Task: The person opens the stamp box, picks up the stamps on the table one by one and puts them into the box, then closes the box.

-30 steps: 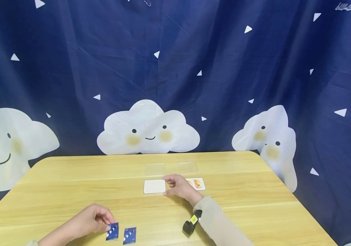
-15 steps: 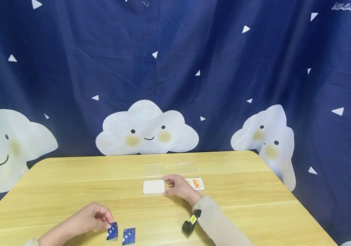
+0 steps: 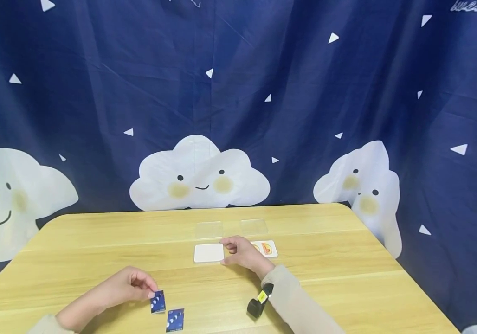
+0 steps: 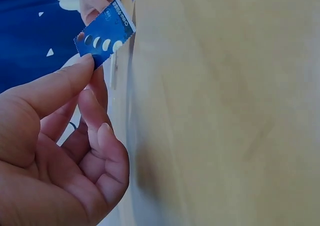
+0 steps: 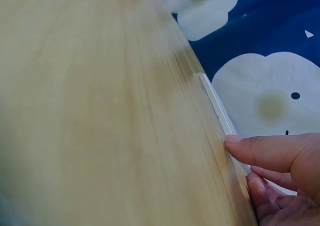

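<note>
Your left hand [image 3: 129,287] pinches one blue stamp [image 3: 158,302] by an edge above the surface [image 3: 75,255], probably to keep its printed face uncovered; your right hand [image 3: 244,254] grips the white card [image 3: 208,253] by its right end, perhaps steadying it. A second stamp [image 3: 175,320] lies flat near the first; two clear rectangles [image 3: 209,229] lie beyond the card.

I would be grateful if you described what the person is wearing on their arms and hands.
The left hand and right hand are both without gloves. The left sleeve and right sleeve are plain light beige. Near the right cuff sits a black wrist device with a small yellow label.
</note>
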Action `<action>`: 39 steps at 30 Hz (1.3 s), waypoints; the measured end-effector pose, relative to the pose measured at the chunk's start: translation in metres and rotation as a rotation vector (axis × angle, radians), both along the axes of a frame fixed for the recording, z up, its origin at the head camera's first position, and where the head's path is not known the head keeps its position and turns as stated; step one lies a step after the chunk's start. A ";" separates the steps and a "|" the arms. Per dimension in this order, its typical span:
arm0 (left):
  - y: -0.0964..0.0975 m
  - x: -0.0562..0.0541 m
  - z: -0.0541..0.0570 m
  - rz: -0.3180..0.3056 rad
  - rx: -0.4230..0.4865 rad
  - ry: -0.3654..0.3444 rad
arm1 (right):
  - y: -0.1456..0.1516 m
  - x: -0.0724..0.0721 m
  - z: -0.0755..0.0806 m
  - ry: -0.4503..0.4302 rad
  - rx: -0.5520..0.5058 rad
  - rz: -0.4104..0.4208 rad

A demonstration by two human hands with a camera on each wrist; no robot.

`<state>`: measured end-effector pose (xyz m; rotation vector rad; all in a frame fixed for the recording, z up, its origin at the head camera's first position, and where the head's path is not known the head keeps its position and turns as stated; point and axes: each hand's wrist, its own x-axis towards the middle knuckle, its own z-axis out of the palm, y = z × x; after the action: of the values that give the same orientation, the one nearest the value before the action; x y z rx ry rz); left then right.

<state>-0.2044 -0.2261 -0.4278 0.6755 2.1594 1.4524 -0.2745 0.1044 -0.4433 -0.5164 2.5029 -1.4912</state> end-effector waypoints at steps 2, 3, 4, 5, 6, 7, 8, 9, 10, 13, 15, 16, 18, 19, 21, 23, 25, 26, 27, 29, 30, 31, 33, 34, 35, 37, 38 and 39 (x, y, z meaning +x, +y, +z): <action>0.002 -0.001 0.001 0.018 -0.003 -0.018 | 0.000 0.000 0.000 0.000 0.009 -0.002; 0.004 -0.002 0.002 0.029 -0.006 -0.020 | -0.001 0.000 0.000 0.000 0.013 -0.003; 0.005 -0.003 0.003 0.038 -0.009 -0.019 | -0.001 0.000 0.000 0.002 0.014 -0.003; 0.006 -0.004 0.003 0.045 -0.012 -0.015 | -0.001 0.000 0.000 0.002 0.016 -0.004; 0.007 -0.005 0.003 0.051 -0.013 -0.010 | -0.001 0.000 0.000 0.003 0.016 -0.005; 0.008 -0.006 0.003 0.055 -0.010 -0.003 | -0.001 0.001 0.000 0.003 0.015 -0.005; 0.009 -0.007 0.003 0.061 -0.012 0.005 | -0.001 0.001 0.000 0.001 0.014 -0.006; 0.010 -0.008 0.003 0.066 -0.015 0.012 | -0.001 0.001 0.000 0.001 0.013 -0.005; 0.011 -0.009 0.002 0.068 -0.008 0.015 | -0.001 0.001 -0.001 0.000 0.013 -0.006; 0.014 -0.013 0.002 0.075 0.012 0.027 | -0.001 0.000 -0.002 -0.004 0.015 -0.008; 0.018 -0.015 0.002 0.090 0.015 0.031 | -0.001 0.000 -0.002 -0.005 0.019 -0.009; 0.019 -0.016 0.003 0.099 0.014 0.036 | -0.001 -0.001 -0.002 -0.006 0.020 -0.009; 0.023 -0.018 0.005 0.122 0.000 0.043 | -0.001 -0.001 -0.002 -0.003 0.019 -0.006; 0.024 -0.020 0.006 0.136 -0.011 0.043 | -0.001 -0.001 -0.003 -0.003 0.022 -0.006; 0.027 -0.022 0.007 0.152 -0.027 0.059 | -0.001 -0.002 -0.003 -0.005 0.025 -0.008; 0.030 -0.024 0.009 0.159 -0.030 0.065 | -0.001 -0.002 -0.003 -0.005 0.027 -0.010; 0.033 -0.027 0.011 0.160 -0.029 0.074 | -0.001 -0.003 -0.004 -0.007 0.030 -0.014; 0.034 -0.028 0.011 0.159 -0.027 0.084 | -0.001 -0.003 -0.004 -0.005 0.027 -0.013; 0.036 -0.029 0.012 0.163 -0.026 0.086 | 0.000 -0.003 -0.004 -0.007 0.026 -0.013; 0.039 -0.033 0.012 0.177 -0.028 0.094 | 0.000 -0.003 -0.004 -0.008 0.021 -0.011; 0.041 -0.034 0.012 0.186 -0.030 0.095 | 0.000 -0.002 -0.004 -0.006 0.019 -0.009; 0.042 -0.036 0.012 0.194 -0.029 0.094 | 0.000 -0.002 -0.003 -0.009 0.017 -0.010; 0.046 -0.040 0.012 0.220 -0.030 0.086 | 0.000 -0.001 -0.003 -0.007 0.012 -0.008; 0.048 -0.042 0.012 0.232 -0.033 0.082 | 0.000 -0.001 -0.003 -0.004 0.010 -0.007; 0.051 -0.043 0.013 0.243 -0.036 0.081 | 0.000 -0.001 -0.003 -0.004 0.008 -0.006; 0.055 -0.047 0.014 0.258 -0.042 0.082 | 0.000 -0.001 -0.003 -0.003 0.005 -0.004; 0.058 -0.048 0.015 0.265 -0.046 0.084 | -0.001 -0.001 -0.003 -0.003 0.006 -0.004; 0.060 -0.050 0.015 0.268 -0.048 0.087 | -0.001 -0.001 -0.004 -0.002 0.007 -0.005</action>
<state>-0.2541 -0.1656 -0.4124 0.4534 2.4191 1.5214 -0.2752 0.1038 -0.4468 -0.5076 2.5089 -1.4839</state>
